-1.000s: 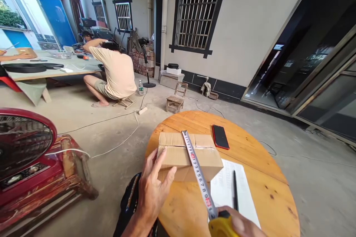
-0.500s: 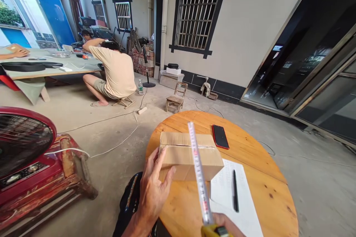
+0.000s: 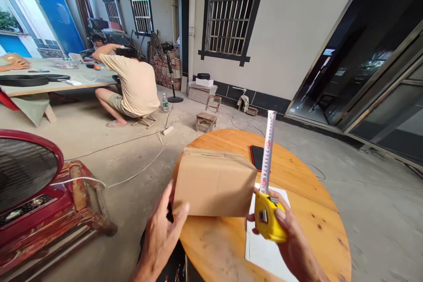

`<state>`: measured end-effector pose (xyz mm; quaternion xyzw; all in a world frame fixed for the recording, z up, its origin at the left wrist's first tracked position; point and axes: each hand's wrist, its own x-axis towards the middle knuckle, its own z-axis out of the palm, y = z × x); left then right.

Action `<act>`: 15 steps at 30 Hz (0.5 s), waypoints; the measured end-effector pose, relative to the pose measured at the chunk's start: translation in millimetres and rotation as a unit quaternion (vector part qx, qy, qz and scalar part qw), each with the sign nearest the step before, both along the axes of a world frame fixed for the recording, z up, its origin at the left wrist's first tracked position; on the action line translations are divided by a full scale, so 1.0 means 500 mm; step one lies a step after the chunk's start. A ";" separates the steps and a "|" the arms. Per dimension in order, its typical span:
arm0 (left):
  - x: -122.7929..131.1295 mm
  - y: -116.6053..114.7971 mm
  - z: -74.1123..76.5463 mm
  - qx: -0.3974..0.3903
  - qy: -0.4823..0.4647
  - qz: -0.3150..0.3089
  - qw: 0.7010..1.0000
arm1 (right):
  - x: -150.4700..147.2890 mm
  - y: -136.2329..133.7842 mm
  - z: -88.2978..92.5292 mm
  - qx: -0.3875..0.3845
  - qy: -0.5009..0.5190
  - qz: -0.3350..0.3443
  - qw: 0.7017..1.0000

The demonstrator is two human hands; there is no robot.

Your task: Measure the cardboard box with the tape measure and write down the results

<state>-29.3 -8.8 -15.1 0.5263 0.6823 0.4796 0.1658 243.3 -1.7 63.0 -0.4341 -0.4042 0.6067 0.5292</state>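
Observation:
A closed cardboard box (image 3: 214, 187) is on the round wooden table, its broad front face toward me and its taped seam along the upper edge. My left hand (image 3: 161, 233) is at the box's lower left corner, fingers along the side and thumb over the front. In my right hand (image 3: 291, 233) is a yellow tape measure (image 3: 269, 220), gripped just right of the box. Its blade (image 3: 267, 150) sticks out upward and away from me. Some right fingertips come close to the box's right side; contact there is unclear.
Under my right hand lies white paper (image 3: 261, 251). A phone (image 3: 256, 157) rests behind the blade on the wooden table (image 3: 317, 211). A red fan (image 3: 29, 176) stands at left. Beyond are a small chair (image 3: 207, 119) and a person (image 3: 137, 81) squatting at another table.
The box has turned so its front face shows larger and its top less. My right hand brought the tape measure up and right, over the paper. My left hand shifted down and left.

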 end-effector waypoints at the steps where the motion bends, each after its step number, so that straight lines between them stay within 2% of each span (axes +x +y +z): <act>1: -0.005 0.002 0.011 -0.002 0.008 0.001 1.000 | -0.003 0.013 0.012 0.008 0.004 0.009 1.000; 4: -0.013 0.012 0.028 0.010 0.043 0.007 0.999 | -0.008 0.060 0.044 0.020 0.007 0.036 0.999; 7: -0.012 0.021 0.024 0.050 0.071 -0.015 0.996 | -0.012 0.078 0.059 0.022 -0.003 0.036 0.999; 10: -0.011 0.026 0.011 0.106 0.098 -0.032 0.989 | -0.021 0.039 0.061 -0.011 -0.010 0.069 0.997; 12: -0.012 0.031 0.003 0.121 0.106 -0.041 0.986 | -0.032 -0.005 0.062 -0.087 -0.008 0.109 0.990; 15: -0.012 0.040 -0.005 0.132 0.094 -0.058 0.985 | -0.058 -0.060 0.065 -0.218 0.005 0.154 0.964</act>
